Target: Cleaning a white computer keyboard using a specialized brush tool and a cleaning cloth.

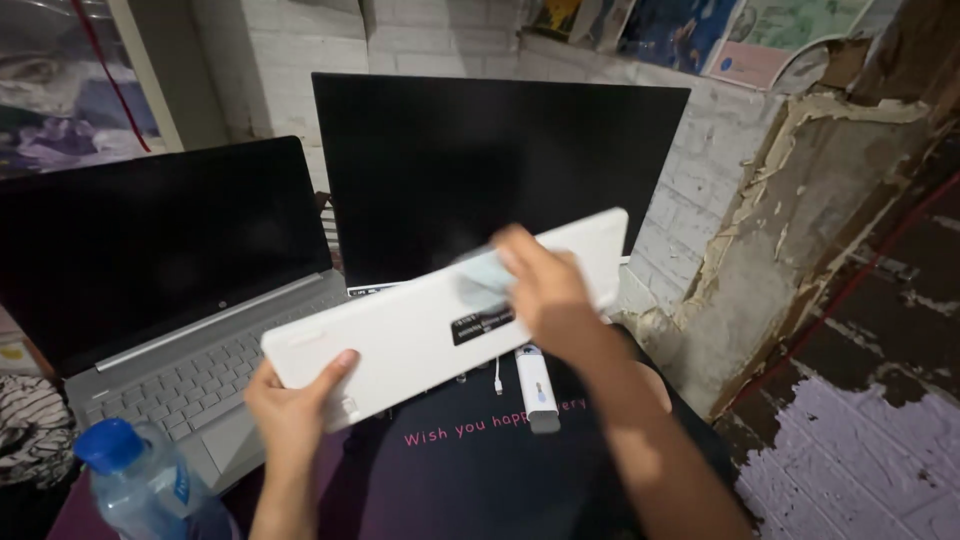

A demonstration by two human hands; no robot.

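Hands: left hand (295, 405) grips white keyboard (420, 325); right hand (550, 290) presses cloth (482, 280).

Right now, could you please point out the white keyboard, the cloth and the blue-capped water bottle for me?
white keyboard (400, 340): head view, on its bare underside, left of the dark label.
cloth (478, 280): head view, on the pale blurred patch under the right hand's fingers.
water bottle (110, 445): head view, on its blue cap.

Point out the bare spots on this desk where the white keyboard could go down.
Free: dark desk mat between left hand and right forearm, below the small white stick-shaped gadget. Crowded: silver laptop and blue-capped plastic bottle leftward, black monitor behind.
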